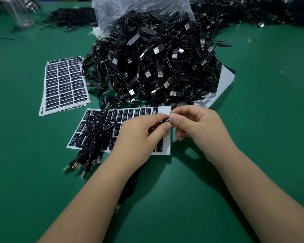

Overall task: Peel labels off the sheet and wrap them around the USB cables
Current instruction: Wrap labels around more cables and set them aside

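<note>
Hands: left hand (140,132) and right hand (198,125) pinch one label (167,120) together over the sheet (166,146).
Done: small bundle (93,130) (apparently labelled) lies on it.
Left: big cable pile (156,62), spare sheets (65,83).

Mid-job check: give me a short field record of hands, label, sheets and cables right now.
left hand: pinches black printed label
right hand: pinches same label
working sheet: white label sheet under hands, partly peeled
spare sheets: white stack of label sheets, left
cable supply: black USB cable heap, behind
cable bundle: small black cable bunch on working sheet
surface: green table mat
</note>
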